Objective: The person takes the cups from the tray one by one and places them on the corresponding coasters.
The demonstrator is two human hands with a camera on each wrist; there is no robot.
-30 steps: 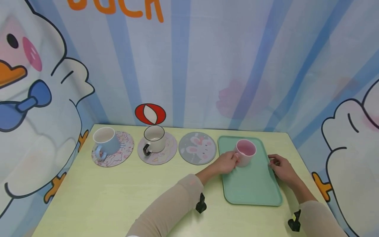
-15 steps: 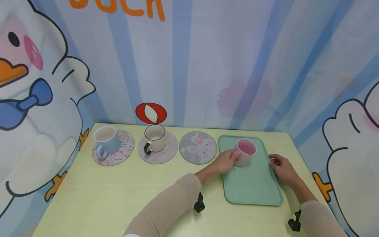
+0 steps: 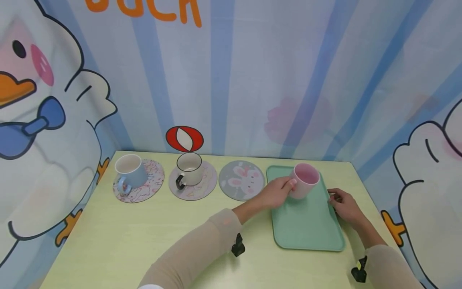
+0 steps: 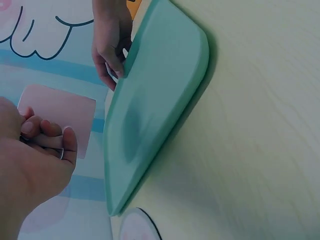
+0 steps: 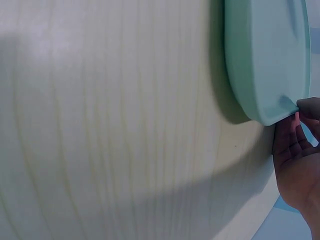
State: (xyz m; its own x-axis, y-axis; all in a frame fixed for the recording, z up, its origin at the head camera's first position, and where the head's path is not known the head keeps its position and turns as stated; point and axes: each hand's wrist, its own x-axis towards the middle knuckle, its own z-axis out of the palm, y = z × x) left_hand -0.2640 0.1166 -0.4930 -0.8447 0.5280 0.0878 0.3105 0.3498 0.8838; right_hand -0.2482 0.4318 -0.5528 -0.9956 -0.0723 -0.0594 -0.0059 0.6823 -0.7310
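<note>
My left hand (image 3: 276, 193) grips the handle of a pink mug (image 3: 304, 184) over the far part of a green tray (image 3: 310, 228). In the left wrist view the curled fingers go round the handle, the mug stands clear of the tray, and its shadow falls on the tray. My right hand (image 3: 344, 205) is at the tray's right side. The right wrist view has its thumb on top of the rim and its fingers underneath, pinching the tray edge. Left of the tray lies a grey round coaster (image 3: 242, 180) with a bunny print.
A white mug (image 3: 190, 170) with a black handle sits on a pinkish coaster (image 3: 207, 188). Farther left, a blue mug (image 3: 133, 176) sits on a patterned coaster (image 3: 156, 176). A duck-print curtain (image 3: 249, 80) hangs behind the pale yellow table (image 3: 126, 241).
The left hand has raised the pink mug off the tray, slightly up and to the right, tilting it a little. My right hand stays at the tray's edge.
</note>
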